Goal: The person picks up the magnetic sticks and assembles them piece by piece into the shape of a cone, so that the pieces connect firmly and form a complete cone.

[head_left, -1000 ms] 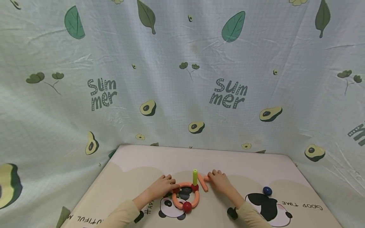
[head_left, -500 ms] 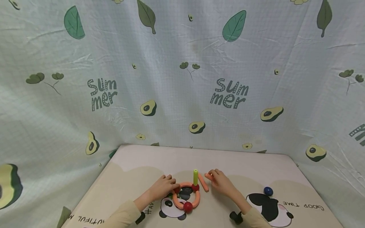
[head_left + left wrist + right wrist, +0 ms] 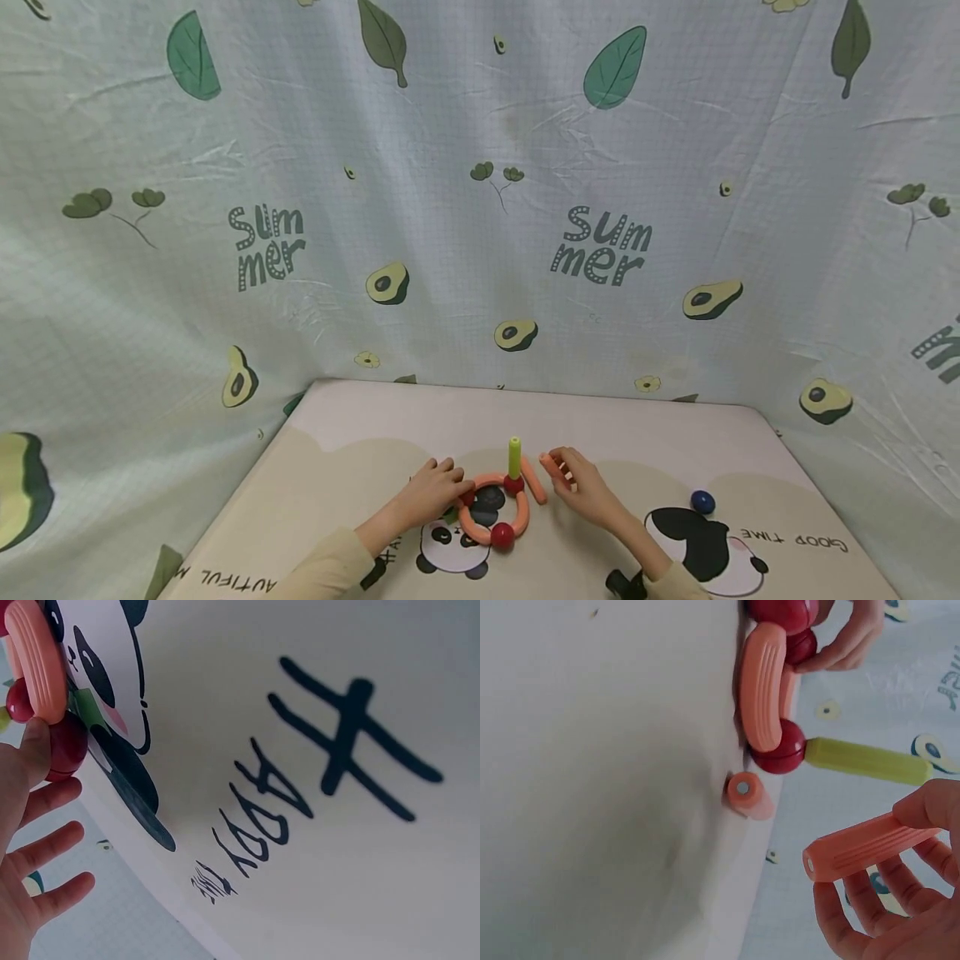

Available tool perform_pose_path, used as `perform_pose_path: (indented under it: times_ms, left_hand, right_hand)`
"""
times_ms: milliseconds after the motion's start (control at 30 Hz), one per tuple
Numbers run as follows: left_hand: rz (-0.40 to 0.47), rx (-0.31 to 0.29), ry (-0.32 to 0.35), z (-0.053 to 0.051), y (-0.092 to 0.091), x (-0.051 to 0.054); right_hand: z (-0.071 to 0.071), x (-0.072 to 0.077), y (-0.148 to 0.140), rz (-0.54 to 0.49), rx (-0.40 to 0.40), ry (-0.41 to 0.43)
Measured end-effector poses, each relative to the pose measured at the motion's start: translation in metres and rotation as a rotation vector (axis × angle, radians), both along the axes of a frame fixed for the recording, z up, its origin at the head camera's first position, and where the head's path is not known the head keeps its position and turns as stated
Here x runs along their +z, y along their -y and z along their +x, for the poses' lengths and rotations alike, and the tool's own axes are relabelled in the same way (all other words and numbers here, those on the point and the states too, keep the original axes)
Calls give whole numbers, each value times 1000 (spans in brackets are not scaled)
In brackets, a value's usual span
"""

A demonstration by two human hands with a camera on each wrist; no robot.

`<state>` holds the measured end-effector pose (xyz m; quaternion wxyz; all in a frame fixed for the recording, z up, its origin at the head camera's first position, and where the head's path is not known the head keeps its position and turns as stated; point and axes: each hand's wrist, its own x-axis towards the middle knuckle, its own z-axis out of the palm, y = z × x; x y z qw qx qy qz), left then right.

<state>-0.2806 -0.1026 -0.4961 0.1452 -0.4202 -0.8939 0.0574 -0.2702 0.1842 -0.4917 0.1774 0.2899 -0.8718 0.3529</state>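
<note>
My left hand (image 3: 431,493) pinches a red ball (image 3: 69,750) at the left of a ring made of curved orange rods (image 3: 522,518) and red balls. In the left wrist view its thumb lies on that ball and the other fingers spread below. A yellow-green stick (image 3: 514,458) stands upright from another red ball (image 3: 784,750) at the ring's far right. To the right of the ring, my right hand (image 3: 583,490) holds a loose orange rod (image 3: 870,846) between thumb and fingers, its holed end facing out. A second loose orange rod (image 3: 534,482) lies beside the ring.
A blue ball (image 3: 702,502) sits farther right on the table (image 3: 360,417), which bears printed pandas and lettering. Behind the table hangs a patterned cloth (image 3: 450,208).
The right hand has picked up the orange rod and turned it upward. The ring has shifted slightly to the right, its front red ball most of all, while the left hand keeps its grip.
</note>
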Motion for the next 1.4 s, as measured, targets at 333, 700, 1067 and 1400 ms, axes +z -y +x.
perform_pose_path:
  times_ms: [333, 700, 1067, 1400]
  left_hand:
    - [-3, 38, -14, -1, -3, 0]
    - [-36, 80, 13, 0, -6, 2]
    - [-16, 98, 77, 1, -8, 5]
    - [-9, 82, 53, 0, -8, 5]
  right_hand:
    - [18, 19, 15, -111, 51, 162]
    - [32, 39, 30, -154, 108, 321]
    - [34, 38, 39, -208, 160, 393]
    - [37, 37, 47, -226, 195, 428]
